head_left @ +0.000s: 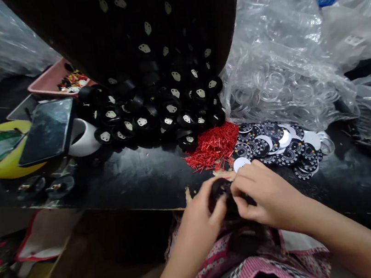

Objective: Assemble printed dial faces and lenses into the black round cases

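At the table's front edge, my left hand [199, 211] is closed around a small round black case [219, 189]. My right hand [266, 192] meets it from the other side, thumb and fingertips pinched together over the case; whatever they grip is too small or hidden to make out. Just beyond my hands lies a heap of thin red pointers [212, 146]. To its right is a spread of printed black dials [288, 153], some turned white side up. Behind the pointers, many black round cases [141, 120] with pale plates are piled up.
A large dark container [169, 30] tips over the pile of cases. Clear plastic rings [278, 88] fill a bag at the right. Leftward are a phone [48, 131] leaning on a white roll [84, 138], a pink tray [47, 80] and two loose round parts [60, 186].
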The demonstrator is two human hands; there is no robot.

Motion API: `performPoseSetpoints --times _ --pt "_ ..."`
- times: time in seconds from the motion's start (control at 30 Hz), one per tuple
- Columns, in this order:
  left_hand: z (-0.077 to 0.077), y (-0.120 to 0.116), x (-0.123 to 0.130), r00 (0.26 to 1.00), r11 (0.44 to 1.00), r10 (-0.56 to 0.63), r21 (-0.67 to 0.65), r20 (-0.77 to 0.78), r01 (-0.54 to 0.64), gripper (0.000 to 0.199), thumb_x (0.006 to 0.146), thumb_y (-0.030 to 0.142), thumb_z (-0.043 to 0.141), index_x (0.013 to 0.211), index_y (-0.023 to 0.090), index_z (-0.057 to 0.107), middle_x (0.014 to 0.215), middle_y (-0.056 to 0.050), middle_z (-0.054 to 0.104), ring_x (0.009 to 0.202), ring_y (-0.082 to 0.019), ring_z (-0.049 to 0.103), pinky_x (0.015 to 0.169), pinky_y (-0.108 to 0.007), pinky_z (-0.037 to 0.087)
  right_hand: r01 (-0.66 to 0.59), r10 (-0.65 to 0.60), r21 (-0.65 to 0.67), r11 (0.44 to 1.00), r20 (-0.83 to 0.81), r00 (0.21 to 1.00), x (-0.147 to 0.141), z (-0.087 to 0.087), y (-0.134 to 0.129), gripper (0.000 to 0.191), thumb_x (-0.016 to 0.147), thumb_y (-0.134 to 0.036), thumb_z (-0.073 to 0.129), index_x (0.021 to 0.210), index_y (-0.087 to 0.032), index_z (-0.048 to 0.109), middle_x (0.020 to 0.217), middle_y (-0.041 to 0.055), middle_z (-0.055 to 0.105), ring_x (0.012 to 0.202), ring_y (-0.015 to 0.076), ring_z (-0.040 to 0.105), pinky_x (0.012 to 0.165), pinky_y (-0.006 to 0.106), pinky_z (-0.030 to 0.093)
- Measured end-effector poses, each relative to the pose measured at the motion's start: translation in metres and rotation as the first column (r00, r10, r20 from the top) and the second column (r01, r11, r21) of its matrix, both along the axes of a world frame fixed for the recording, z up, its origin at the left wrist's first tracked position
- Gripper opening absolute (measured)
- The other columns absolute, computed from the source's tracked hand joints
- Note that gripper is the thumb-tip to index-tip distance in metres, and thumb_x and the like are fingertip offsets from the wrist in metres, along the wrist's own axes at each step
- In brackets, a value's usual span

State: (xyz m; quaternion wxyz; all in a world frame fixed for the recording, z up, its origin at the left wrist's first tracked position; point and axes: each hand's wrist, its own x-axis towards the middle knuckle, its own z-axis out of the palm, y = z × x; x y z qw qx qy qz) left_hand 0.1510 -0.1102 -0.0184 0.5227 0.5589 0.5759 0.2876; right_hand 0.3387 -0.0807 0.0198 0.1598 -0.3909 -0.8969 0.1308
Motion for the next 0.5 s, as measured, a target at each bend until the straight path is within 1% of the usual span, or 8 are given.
performPoseSetpoints --times 0.07,0.1,0.13,0.2,0.27,0.3,0.4,0.5 --pt "-0.005 -0.001 -0.010 0.972 0.978 0.194 -0.095 0.129 -0.183 0.034 0.090 0.033 0.061 0.124 0.027 0.062 0.120 -0.005 0.072 0.109 -0.025 0.067 0.098 -0.040 0.048 0.131 -0.127 -0.134 0.982 0.038 0.991 0.006 -0.001 0.004 0.008 0.086 -0.012 0.056 0.081 -0.017 0.059 0.080 0.0028 0.063 0.077 0.0187 0.056 0.072 0.032 0.034" --pt "-0.007 -0.001 -0.014 0.933 0.951 0.292 -0.169 0.209 -0.259 0.036 0.089 0.036 0.063 0.124 0.026 0.062 0.118 -0.005 0.073 0.105 -0.024 0.069 0.096 -0.039 0.050 0.206 -0.191 -0.180 0.962 0.099 0.977 0.008 -0.002 0.005 0.008 0.088 -0.012 0.055 0.084 -0.017 0.060 0.083 0.0034 0.065 0.080 0.0194 0.058 0.073 0.033 0.034" --pt "-0.009 -0.002 -0.015 0.880 0.919 0.375 -0.245 0.292 -0.310 0.038 0.087 0.039 0.066 0.123 0.025 0.063 0.116 -0.005 0.074 0.099 -0.023 0.070 0.093 -0.037 0.053 0.260 -0.229 -0.209 0.943 0.164 0.960 0.009 -0.005 0.007 0.008 0.090 -0.012 0.054 0.088 -0.017 0.061 0.087 0.0042 0.067 0.083 0.0204 0.060 0.074 0.033 0.035" --pt "-0.011 -0.003 -0.014 0.763 0.866 0.484 -0.359 0.428 -0.348 0.038 0.084 0.040 0.071 0.117 0.023 0.066 0.110 -0.005 0.075 0.092 -0.021 0.071 0.088 -0.034 0.056 0.278 -0.216 -0.242 0.930 0.252 0.943 0.006 -0.011 0.011 0.013 0.093 -0.012 0.052 0.095 -0.016 0.064 0.095 0.0060 0.069 0.091 0.0223 0.062 0.077 0.035 0.035" --pt "-0.012 -0.004 -0.010 0.679 0.840 0.535 -0.406 0.504 -0.361 0.034 0.083 0.038 0.073 0.110 0.019 0.069 0.106 -0.006 0.076 0.093 -0.021 0.072 0.086 -0.032 0.057 0.239 -0.166 -0.241 0.941 0.287 0.943 -0.003 -0.018 0.013 0.013 0.095 -0.015 0.053 0.097 -0.017 0.065 0.098 0.0067 0.070 0.094 0.0235 0.063 0.079 0.036 0.035" --pt "-0.012 -0.005 -0.007 0.652 0.832 0.548 -0.418 0.524 -0.364 0.031 0.083 0.037 0.073 0.108 0.018 0.069 0.105 -0.007 0.077 0.093 -0.021 0.072 0.086 -0.032 0.058 0.227 -0.155 -0.220 0.949 0.300 0.941 -0.009 -0.020 0.015 0.012 0.095 -0.017 0.054 0.095 -0.016 0.066 0.097 0.0071 0.070 0.093 0.0243 0.063 0.079 0.037 0.035" --pt "-0.013 -0.008 -0.002 0.606 0.817 0.572 -0.449 0.552 -0.362 0.028 0.083 0.034 0.073 0.106 0.018 0.070 0.105 -0.007 0.076 0.094 -0.021 0.073 0.087 -0.033 0.058 0.228 -0.169 -0.152 0.962 0.326 0.930 -0.024 -0.025 0.019 0.014 0.095 -0.019 0.054 0.089 -0.014 0.066 0.092 0.0104 0.070 0.090 0.0265 0.064 0.078 0.038 0.035" --pt "-0.011 -0.010 0.000 0.544 0.796 0.602 -0.484 0.584 -0.362 0.027 0.085 0.033 0.071 0.109 0.020 0.066 0.110 -0.008 0.076 0.101 -0.022 0.072 0.092 -0.035 0.057 0.242 -0.186 -0.155 0.958 0.307 0.933 -0.030 -0.024 0.021 0.013 0.094 -0.018 0.055 0.086 -0.014 0.065 0.087 0.0091 0.071 0.085 0.0237 0.065 0.077 0.037 0.036"
